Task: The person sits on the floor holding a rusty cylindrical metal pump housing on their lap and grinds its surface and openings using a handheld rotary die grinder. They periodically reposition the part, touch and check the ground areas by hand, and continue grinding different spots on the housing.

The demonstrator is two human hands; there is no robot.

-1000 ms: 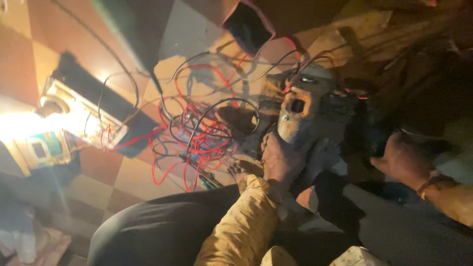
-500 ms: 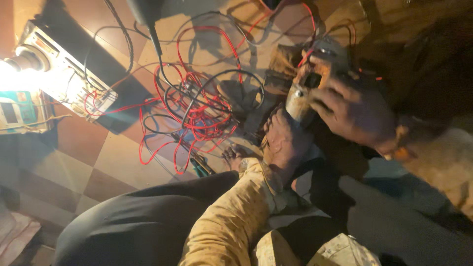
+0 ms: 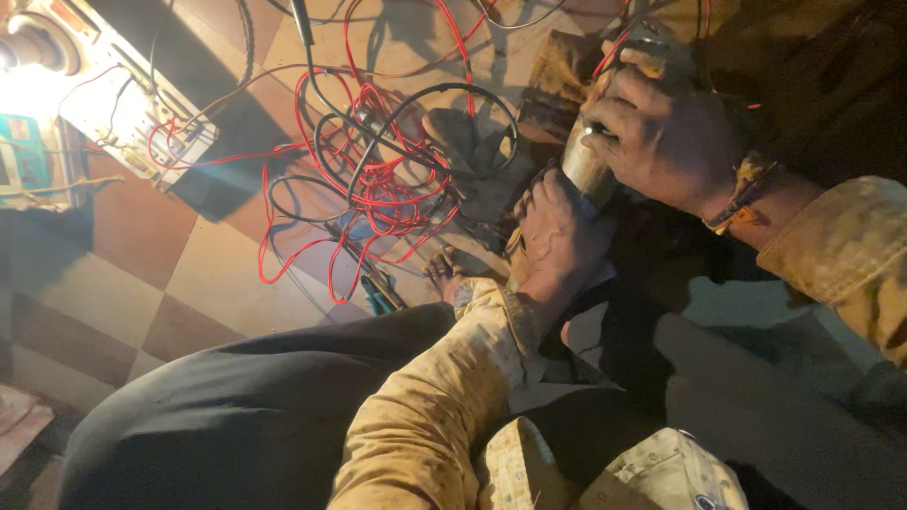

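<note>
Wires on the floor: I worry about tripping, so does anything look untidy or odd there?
Yes. The red and black wires lie in a loose tangle on the checkered floor, beside the cylindrical metal part that the left hand and right hand hold.

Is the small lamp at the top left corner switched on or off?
On. The small lamp glows brightly and casts strong light over the pale device beside it and the tiled floor.

The scene is dim and warm-toned. A lamp (image 3: 33, 42) at the upper left burns out to white glare, washing the checkered floor (image 3: 142, 255) beside it. The right side and lower edge sink into deep shadow, grainy and slightly soft.
</note>
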